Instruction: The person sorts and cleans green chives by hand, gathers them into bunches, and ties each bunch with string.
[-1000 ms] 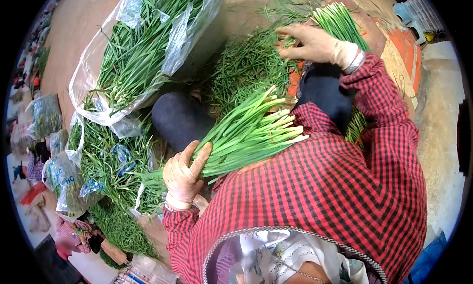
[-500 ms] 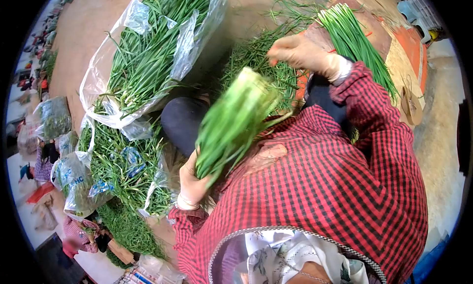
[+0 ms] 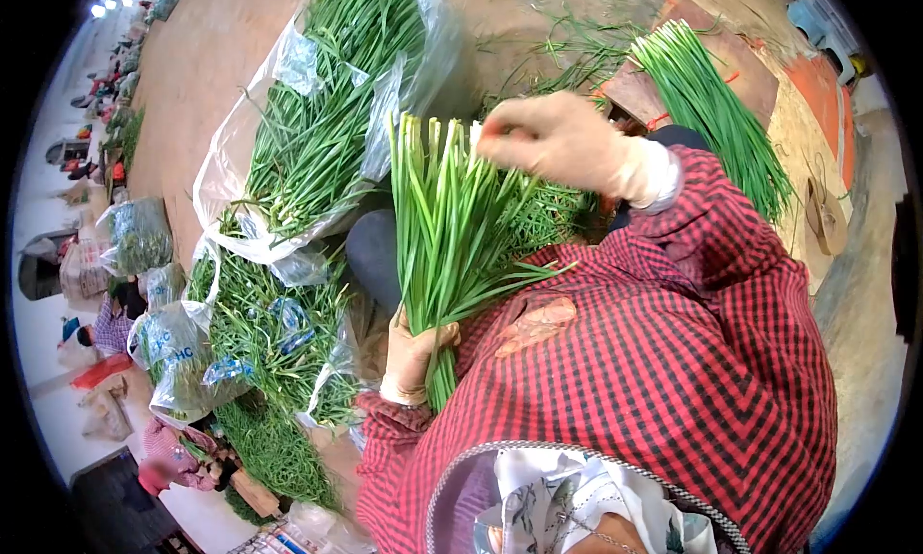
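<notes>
My gloved left hand (image 3: 413,360) is wrapped round the leafy part of a bunch of garlic chives (image 3: 447,227). The pale cut ends point up and away from me, and the leaves fan out loosely over my lap. My gloved right hand (image 3: 567,148) is at the upper right of the bunch, its fingers pinched together beside the pale ends. Whatever lies between those fingertips is hidden. A neat bundle of chives (image 3: 711,116) rests on a board (image 3: 755,78) to the right.
A clear plastic bag (image 3: 226,184) full of chives lies open at the left. Loose chives (image 3: 274,333) are heaped below it, beside filled bags (image 3: 178,357). Trimmings (image 3: 558,217) lie beyond my lap. Another person (image 3: 173,453) sits at the lower left. A sandal (image 3: 824,215) is at the right.
The bunch has swung from tilted and blurred to nearly upright, its stalks spread apart. My right hand has come down and left to the stalk ends. The view has shifted slightly.
</notes>
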Demonstrator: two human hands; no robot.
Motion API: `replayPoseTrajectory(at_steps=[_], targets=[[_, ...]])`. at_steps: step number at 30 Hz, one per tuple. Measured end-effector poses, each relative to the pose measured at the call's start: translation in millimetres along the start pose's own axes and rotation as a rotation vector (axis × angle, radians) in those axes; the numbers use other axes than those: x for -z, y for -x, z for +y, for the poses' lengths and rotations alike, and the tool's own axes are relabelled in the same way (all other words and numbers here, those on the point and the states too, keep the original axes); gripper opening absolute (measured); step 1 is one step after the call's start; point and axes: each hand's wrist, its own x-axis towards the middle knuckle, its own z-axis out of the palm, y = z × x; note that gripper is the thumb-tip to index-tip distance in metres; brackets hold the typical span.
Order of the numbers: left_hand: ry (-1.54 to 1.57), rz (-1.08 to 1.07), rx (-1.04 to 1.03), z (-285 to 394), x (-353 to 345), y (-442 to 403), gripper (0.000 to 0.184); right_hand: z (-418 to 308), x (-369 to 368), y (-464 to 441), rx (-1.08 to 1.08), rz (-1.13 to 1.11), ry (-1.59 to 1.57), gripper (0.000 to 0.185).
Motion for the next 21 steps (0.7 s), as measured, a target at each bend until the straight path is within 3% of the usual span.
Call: replayPoseTrajectory(at_steps=[2, 5, 8, 12, 16, 17, 18, 21], targets=[[0.021, 0.012, -0.073, -2.8, -8.9, -2.0, 0.042, -5.6, -12.9, -9.9, -0.051, -0.12, 0.217, 0.046], [-0.038, 0.057, -0.051, 7.1, -25.5, 0.3, 0.047, 12.3, -29.0, -23.9, -0.092, -0.182, 0.2, 0.039], [-0.05, 0.067, -0.043, 7.6, -19.5, -1.3, 0.045, 28.9, -37.3, -29.1, -0.114, -0.114, -0.209, 0.022], [0.001, 0.01, -0.016, 18.0, -16.9, -1.1, 0.041, 23.6, -8.6, -28.4, -0.105, -0.067, 0.0, 0.019], [0.087, -0.044, 0.008, 19.1, -12.8, -1.6, 0.033, 72.4, 33.5, -28.9, -0.105, 0.292, 0.081, 0.022], [0.125, -0.037, -0.006, 20.8, -11.4, -0.6, 0.031, 81.3, 51.8, -26.8, -0.311, 0.209, 0.292, 0.027], [0.164, -0.029, -0.021, 22.2, -10.7, 0.2, 0.028, 108.0, 61.6, -22.0, -0.326, 0.101, 0.446, 0.037], [0.149, -0.008, -0.033, 20.9, -9.0, -3.5, 0.026, 104.0, 47.8, -3.2, -0.203, 0.225, 0.457, 0.042]])
